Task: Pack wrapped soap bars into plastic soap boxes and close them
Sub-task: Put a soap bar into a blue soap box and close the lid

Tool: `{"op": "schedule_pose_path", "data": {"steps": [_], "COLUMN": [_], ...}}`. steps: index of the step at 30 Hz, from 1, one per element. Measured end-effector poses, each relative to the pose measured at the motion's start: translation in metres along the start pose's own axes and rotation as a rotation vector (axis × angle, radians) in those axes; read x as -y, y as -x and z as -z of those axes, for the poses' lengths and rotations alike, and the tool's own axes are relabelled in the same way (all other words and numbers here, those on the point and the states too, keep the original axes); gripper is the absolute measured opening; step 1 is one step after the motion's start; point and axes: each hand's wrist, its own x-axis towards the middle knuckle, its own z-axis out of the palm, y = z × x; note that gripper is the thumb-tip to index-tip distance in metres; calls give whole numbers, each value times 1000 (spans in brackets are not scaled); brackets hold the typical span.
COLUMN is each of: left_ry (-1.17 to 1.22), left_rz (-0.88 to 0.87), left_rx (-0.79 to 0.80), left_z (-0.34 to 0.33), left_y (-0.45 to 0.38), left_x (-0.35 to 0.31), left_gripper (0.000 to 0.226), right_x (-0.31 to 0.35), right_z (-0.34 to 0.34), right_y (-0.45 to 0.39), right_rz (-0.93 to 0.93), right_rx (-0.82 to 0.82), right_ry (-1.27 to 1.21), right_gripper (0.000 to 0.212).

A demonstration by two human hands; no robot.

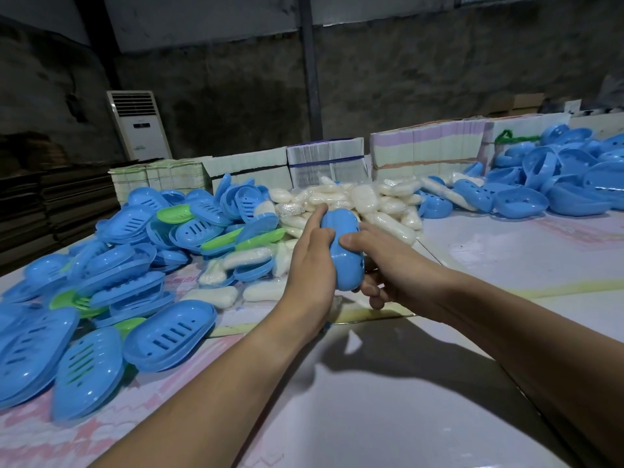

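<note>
Dim concrete-walled storeroom with a white floor-standing air conditioner (140, 125) at rear left and a pale surface (388, 400) in front. From left to right: a heap of blue and green slotted soap box halves (111, 265), bundled stacks of flat cartons (324, 160), a central pile of wrapped soap bars (358, 201), and a second heap of blue box halves (557, 173) at far right. Above the surface, just before the soap pile, the left hand (310, 261) and right hand (388, 265) each hold a grip pressed on opposite sides of one closed blue soap box (344, 248).
</note>
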Motion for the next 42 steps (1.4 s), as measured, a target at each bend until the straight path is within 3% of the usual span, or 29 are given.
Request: {"op": "schedule_pose_path", "data": {"steps": [7,16,19,24,28,32,36,42], "left_ry": [38,89,65,46,24,-70,-172,-328], "left_rz": [13,2,-37,-32,-38,-59,-105,-104], "left_rx": [-2,183,177,227,295,192,100,180], "left_z": [0,3,3,11,11,22,34,38], "left_y": [2,3,2,-10,-11,-11,-22,-24], "left_x": [-1,0,-1,6,9,5,11,24], "left_gripper": [37,23,33,38,49,25,27,31], "right_x": [-4,-4,-3,-8,-11,1,14,14], "right_z": [-5,-2,-3,-6,6,45,112,232], "right_y": [-2,1,3,-2,-3,-2,23,117], "right_rz": [46,59,96,165,138,108,24,-435], "right_rx": [-50,-2,4,-104,-212,-359,-457,-529], "right_ry": [14,12,27,166,286,671,1265,1634], "right_gripper": [70,66,71,63,82,82,81,76]}}
